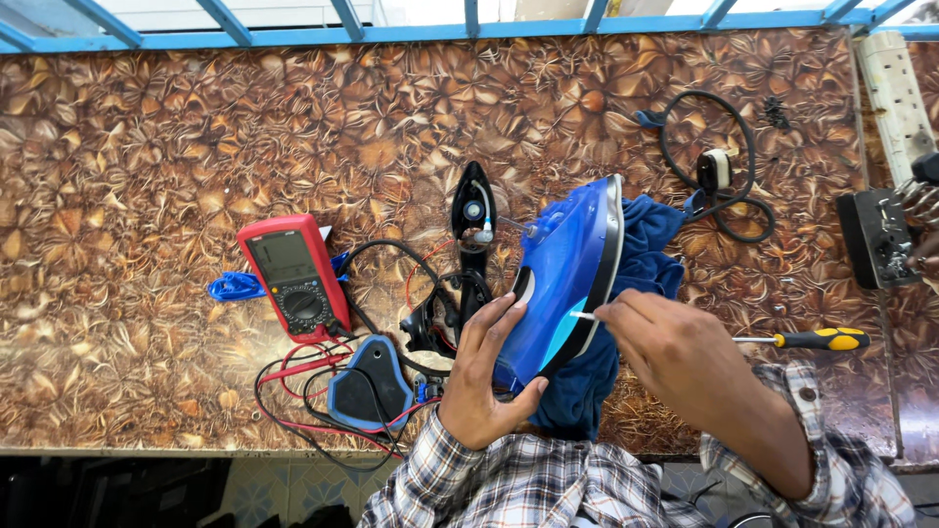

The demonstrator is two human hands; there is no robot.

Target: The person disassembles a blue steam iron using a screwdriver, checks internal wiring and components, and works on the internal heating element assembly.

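Note:
A blue clothes iron (565, 274) stands on its edge on a blue cloth (646, 254) near the table's front. My left hand (484, 376) grips the iron's rear end from the left. My right hand (675, 357) pinches a thin white piece (584, 316) against the iron's dark rim. The iron's black handle part (472, 240) with wires lies just left of it.
A red multimeter (293, 277) with red and black leads lies at the left. A blue cover piece (370, 384) sits by the front edge. A yellow-handled screwdriver (817, 339) lies at the right. A coiled black cord with plug (719, 176), a white power strip (895, 93) and a black socket box (877, 238) are at the far right.

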